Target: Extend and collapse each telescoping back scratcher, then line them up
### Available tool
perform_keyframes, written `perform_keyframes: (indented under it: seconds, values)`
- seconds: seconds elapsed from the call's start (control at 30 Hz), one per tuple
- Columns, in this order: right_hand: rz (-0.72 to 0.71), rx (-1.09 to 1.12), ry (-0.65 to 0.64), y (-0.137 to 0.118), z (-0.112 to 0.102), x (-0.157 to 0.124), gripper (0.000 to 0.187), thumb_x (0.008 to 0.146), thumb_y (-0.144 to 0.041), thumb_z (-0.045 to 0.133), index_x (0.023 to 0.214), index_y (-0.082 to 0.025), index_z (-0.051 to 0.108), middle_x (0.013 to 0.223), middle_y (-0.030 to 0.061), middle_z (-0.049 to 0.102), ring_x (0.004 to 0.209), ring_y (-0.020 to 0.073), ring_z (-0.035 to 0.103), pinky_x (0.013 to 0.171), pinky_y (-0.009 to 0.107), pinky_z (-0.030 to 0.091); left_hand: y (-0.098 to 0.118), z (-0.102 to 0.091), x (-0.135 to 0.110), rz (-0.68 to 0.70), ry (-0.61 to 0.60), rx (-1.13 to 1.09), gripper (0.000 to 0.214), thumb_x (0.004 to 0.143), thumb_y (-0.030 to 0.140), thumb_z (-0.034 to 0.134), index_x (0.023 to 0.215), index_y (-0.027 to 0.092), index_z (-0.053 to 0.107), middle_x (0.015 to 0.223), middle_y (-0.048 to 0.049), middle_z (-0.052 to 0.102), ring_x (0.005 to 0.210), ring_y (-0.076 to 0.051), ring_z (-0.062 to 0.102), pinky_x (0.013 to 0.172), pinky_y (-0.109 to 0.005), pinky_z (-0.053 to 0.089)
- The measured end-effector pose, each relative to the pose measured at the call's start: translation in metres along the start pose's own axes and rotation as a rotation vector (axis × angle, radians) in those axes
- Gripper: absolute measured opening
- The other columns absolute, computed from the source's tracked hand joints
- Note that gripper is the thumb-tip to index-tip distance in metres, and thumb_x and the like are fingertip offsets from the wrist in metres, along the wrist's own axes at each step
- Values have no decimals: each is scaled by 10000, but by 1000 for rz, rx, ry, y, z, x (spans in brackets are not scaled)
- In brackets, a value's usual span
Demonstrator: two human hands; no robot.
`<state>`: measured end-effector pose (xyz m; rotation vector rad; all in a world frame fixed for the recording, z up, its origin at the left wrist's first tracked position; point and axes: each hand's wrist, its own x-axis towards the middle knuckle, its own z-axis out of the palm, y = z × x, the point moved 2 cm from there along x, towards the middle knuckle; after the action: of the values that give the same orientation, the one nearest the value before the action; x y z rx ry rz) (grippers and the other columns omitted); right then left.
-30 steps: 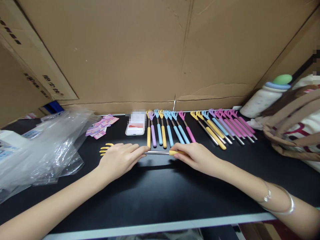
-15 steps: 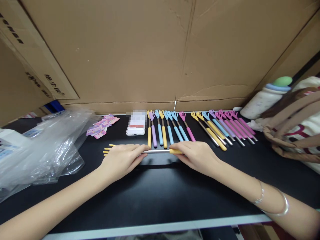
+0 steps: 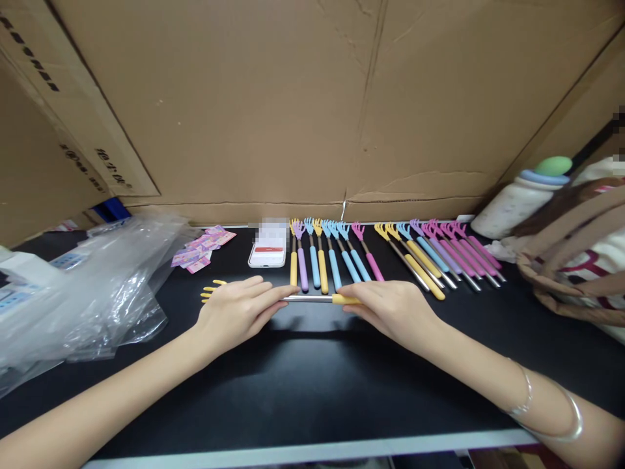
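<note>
Both hands grip one yellow back scratcher [image 3: 308, 299], held level above the black table. My left hand [image 3: 239, 305] is closed round its claw end, and the yellow prongs stick out to the left of it. The fingers of my right hand [image 3: 390, 306] pinch the yellow handle, most of which they hide. Bare metal rod shows between the two hands. Just beyond them lies a row of back scratchers [image 3: 333, 260] in yellow, purple, blue and pink, claws pointing away. A second group of back scratchers [image 3: 439, 254] lies to the right, with metal rods showing past some handles.
Clear plastic bags [image 3: 97, 293] are heaped on the left. Small pink and purple cards [image 3: 202, 247] lie beside a phone [image 3: 267, 255]. At the right stand a white bottle [image 3: 512, 205] and a bag with brown straps [image 3: 576, 260]. A cardboard wall [image 3: 244, 104] closes the back.
My right hand has shifted slightly to the right along with the yellow handle. The left hand keeps its grip. The whole view has moved a little.
</note>
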<state>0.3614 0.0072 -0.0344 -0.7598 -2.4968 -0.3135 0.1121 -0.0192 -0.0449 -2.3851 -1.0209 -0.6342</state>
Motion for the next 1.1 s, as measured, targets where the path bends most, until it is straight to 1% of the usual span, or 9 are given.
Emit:
perform_keyframes:
  seconds: [0.07,0.13,0.27,0.33,0.47,0.63,0.83,0.97,1.1]
  values:
    - [41,34,-23,-1,0,0,268,949,-357,407,911,-189,613,796,11,714,662,105,658,552,184,402,0,-2,1,27,29,57,259,942,264,439,1116,230,628,609,26,583,590,-113,528,544,-227,360]
    - [98,89,-89,-2,1,1,296,957,-372,376,925,-199,613,810,8,711,674,109,655,549,188,391,1,-5,1,52,65,130,255,933,271,466,1131,248,625,584,31,562,568,-114,498,522,-235,331]
    - [264,275,-352,-4,2,3,350,961,-408,332,914,-204,612,785,8,687,634,118,619,560,208,385,3,-11,1,136,123,249,293,896,224,537,1181,251,600,567,40,547,548,-117,452,513,-252,304]
    - [319,426,-468,-4,2,3,364,963,-410,321,897,-204,614,812,10,680,689,127,616,611,217,399,5,-12,2,189,138,257,330,874,177,557,1200,221,585,575,41,558,547,-122,433,521,-260,308]
    - [378,631,-571,-2,5,1,378,958,-422,325,860,-208,620,840,3,671,781,136,606,693,230,403,7,-13,2,220,148,231,328,856,139,569,1180,185,586,602,40,586,552,-127,417,517,-269,300]
    - [372,566,-554,-2,11,0,388,957,-456,298,885,-214,593,830,4,660,748,143,599,679,241,392,7,-10,3,192,120,177,214,893,222,541,1086,195,630,569,38,551,565,-131,438,503,-269,285]
    - [314,284,-490,-6,11,1,399,969,-446,254,883,-216,568,747,9,655,643,142,600,559,221,334,5,-5,2,117,53,123,213,937,273,459,1046,219,633,569,40,557,564,-131,517,502,-265,312]
    - [242,63,-426,-7,12,-1,346,963,-420,314,846,-210,562,661,-4,644,563,132,591,484,221,254,6,0,2,-26,-149,-95,329,980,305,309,994,218,626,716,23,678,599,-122,618,502,-234,374]
    - [124,-59,-275,-8,12,-5,370,964,-429,322,811,-195,564,654,1,643,561,109,590,466,233,231,8,3,2,-174,-369,-293,284,969,315,337,1028,240,604,877,25,725,718,-143,684,580,-220,450]
